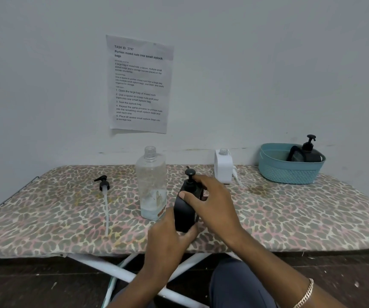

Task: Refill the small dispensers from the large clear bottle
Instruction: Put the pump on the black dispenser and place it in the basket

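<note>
On the leopard-print board [290,214], a clear bottle [151,185] stands beside the black dispenser [184,215].

Large clear bottle [151,185] crowds the black dispenser [184,213] leftward; board [294,214] rightward lies open.

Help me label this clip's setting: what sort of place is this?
Likely a makeshift indoor recording station, not a proper kitchen: an ironing board serves as the table, and a printed task sheet hangs on the bare wall.
</note>
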